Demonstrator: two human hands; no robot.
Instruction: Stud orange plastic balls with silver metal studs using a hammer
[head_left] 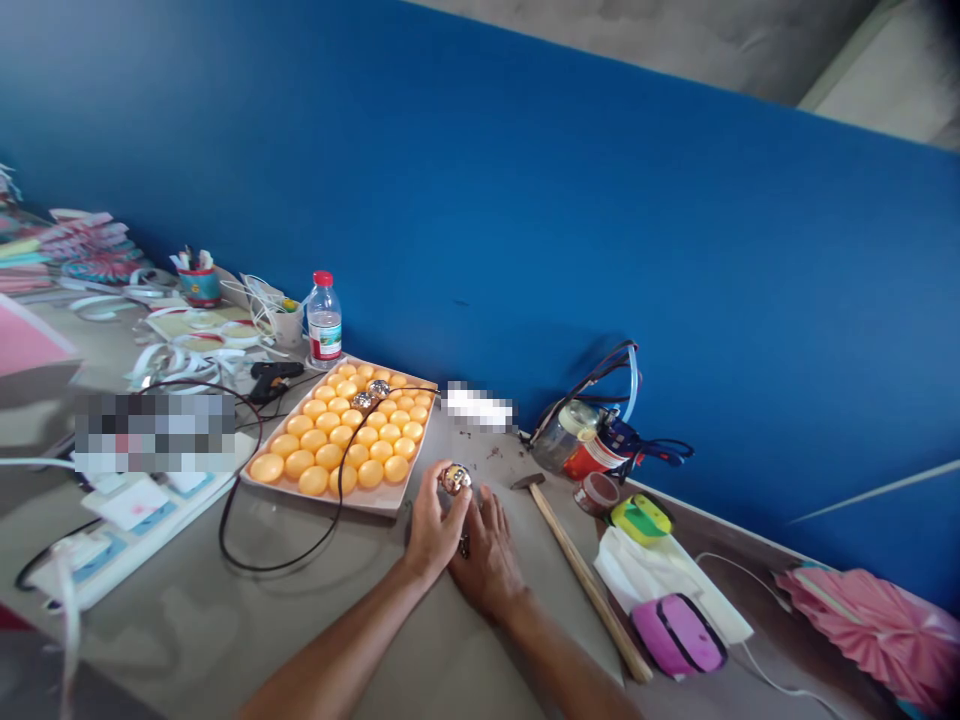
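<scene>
My left hand (433, 527) is closed round a shiny silver-and-gold ball (455, 479), held between thumb and fingers just above the table. Right beside it, my right hand (489, 560) lies low over the grey tabletop with its fingers stretched forward. A small shiny bit (464, 546) shows at the thumb side of that hand; I cannot make out what it is. To the left stands a shallow box (397, 497) full of orange balls (328, 456) in rows. Two silver-patterned balls (364, 401) rest among them near the back.
A hammer (581, 565) lies to the right, near a purple case (679, 634) and a glass jar (559, 440). A black cable (335, 520) loops across the box. Leftward are a power strip (161, 525), a glue gun (274, 381) and a bottle (325, 325). A blue partition (525, 220) closes the back.
</scene>
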